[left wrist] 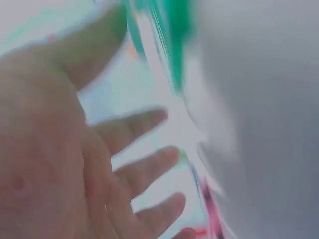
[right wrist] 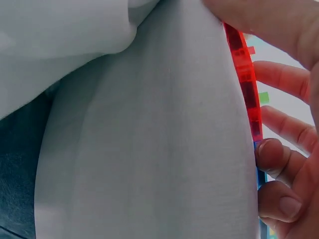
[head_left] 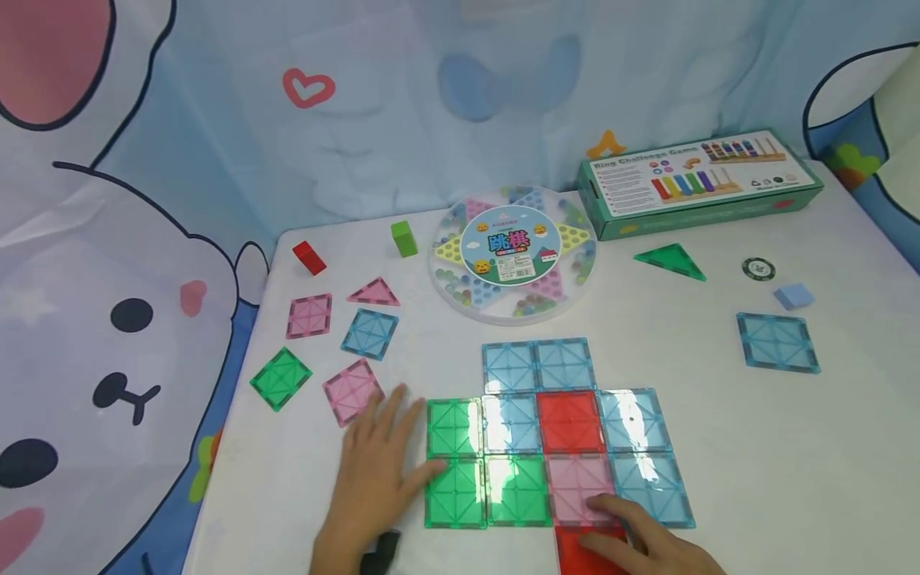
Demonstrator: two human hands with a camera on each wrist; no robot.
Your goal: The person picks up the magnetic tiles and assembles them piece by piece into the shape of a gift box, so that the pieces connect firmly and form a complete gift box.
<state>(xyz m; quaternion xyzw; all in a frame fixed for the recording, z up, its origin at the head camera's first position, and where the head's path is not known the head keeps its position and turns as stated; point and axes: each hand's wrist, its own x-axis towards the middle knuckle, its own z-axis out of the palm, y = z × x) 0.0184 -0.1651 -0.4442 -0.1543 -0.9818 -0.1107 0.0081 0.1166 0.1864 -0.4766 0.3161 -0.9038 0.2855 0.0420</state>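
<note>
Coloured square see-through tiles lie edge to edge in a flat block: blue tiles [head_left: 632, 419], green tiles [head_left: 454, 427], a pink tile [head_left: 575, 475] and a red tile [head_left: 571, 422]. At the near end is another red tile [head_left: 582, 551], partly covered by my right hand [head_left: 647, 539]. One right fingertip rests on the pink tile and another digit lies over the near red tile. My left hand [head_left: 374, 471] spreads its fingers left of the block, its thumb at the edge of the near-left green tile [head_left: 455, 499]. Its fingertips overlap a loose pink tile [head_left: 348, 391].
Loose tiles lie at left, including a green tile [head_left: 281, 378] and a blue tile [head_left: 370, 333]. Behind are a round Chinese checkers set [head_left: 513, 311] and a green Ring Challenge Game box [head_left: 697, 188]. A blue tile [head_left: 778, 343], chip [head_left: 758, 269] and green triangle [head_left: 672, 259] lie right.
</note>
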